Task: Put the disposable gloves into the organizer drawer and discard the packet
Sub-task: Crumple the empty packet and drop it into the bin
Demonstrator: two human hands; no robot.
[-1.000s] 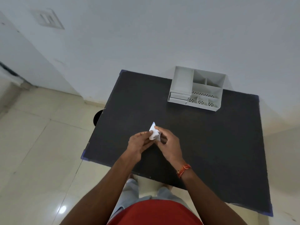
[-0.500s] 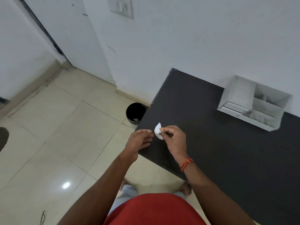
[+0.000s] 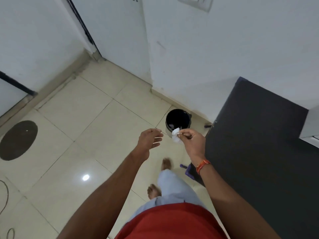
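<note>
A small crumpled white packet (image 3: 176, 137) is pinched between the thumb and fingers of my right hand (image 3: 192, 141), just in front of a black round bin (image 3: 177, 118) on the floor. My left hand (image 3: 149, 140) hovers a short way left of the packet, fingers apart and holding nothing. The bin is open at the top, with a few white scraps inside. Only a corner of the white organizer (image 3: 311, 125) shows at the right edge, on the black table (image 3: 259, 135). No gloves are visible.
The bin stands by the wall next to the table's left corner. Cream floor tiles spread to the left, with a round dark drain cover (image 3: 18, 140) and a door frame (image 3: 82, 26) beyond. My bare feet and light trousers are below the hands.
The view has swung left from the table to the floor and bin. My left hand has let go of the packet and moved away; my right hand carries it off the table toward the bin.
</note>
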